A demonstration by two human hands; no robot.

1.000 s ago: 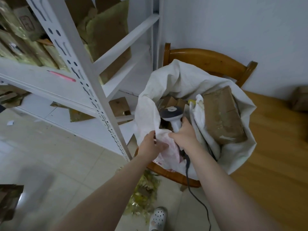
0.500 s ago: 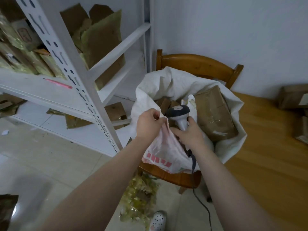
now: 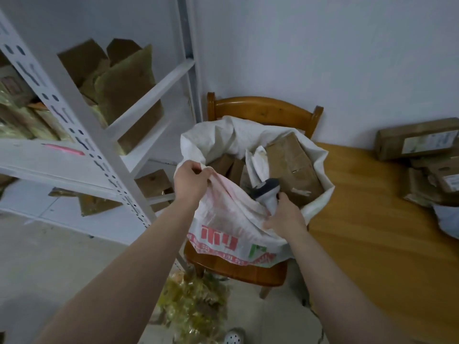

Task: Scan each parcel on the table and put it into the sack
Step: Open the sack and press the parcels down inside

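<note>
A white woven sack (image 3: pixel 231 227) with red and green print sits on a wooden chair (image 3: pixel 263 110). Inside it lie a brown taped parcel (image 3: pixel 290 167), smaller cardboard pieces and a white mailer (image 3: pixel 258 160). My left hand (image 3: pixel 190 181) grips the sack's near rim and holds it up. My right hand (image 3: pixel 284 214) holds the grey and white handheld scanner (image 3: pixel 267 193) together with the sack's front edge. On the wooden table (image 3: pixel 372 232) at the right lie more brown parcels (image 3: pixel 417 139) with white labels.
A white metal shelving rack (image 3: pixel 74 115) full of cardboard and packets stands at the left, close to the chair. Crumpled yellowish wrapping (image 3: pixel 196 304) lies on the floor beneath the chair. A white shoe (image 3: pixel 233 337) shows at the bottom edge.
My left hand has lifted the sack's rim up and to the left, spreading the mouth wider. The printed front of the sack now shows. The view has swung right, revealing parcels on the table.
</note>
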